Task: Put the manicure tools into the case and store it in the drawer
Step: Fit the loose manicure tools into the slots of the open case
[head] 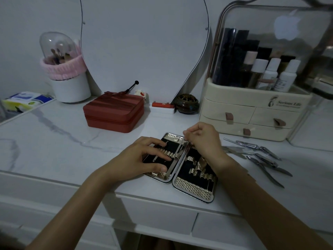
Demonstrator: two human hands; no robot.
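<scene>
An open manicure case (193, 191) with a gold textured rim and black lining lies flat near the table's front edge. My left hand (142, 159) rests spread on its left half, fingers pressing on the elastic loops beside a small thin tool (156, 158) that sits there. My right hand (203, 139) pinches the top of a long flat metal tool (177, 157), which runs down along the case's hinge. Several loose steel tools (266, 157), among them clippers and nippers, lie on the table to the right of the case.
A red zipped box (115, 112) stands behind the case. A cream cosmetics organiser (252, 114) with small drawers stands at the back right, a mirror (144, 42) at the back middle, a brush holder (68, 85) at the back left. White table drawers (158, 215) sit below the front edge.
</scene>
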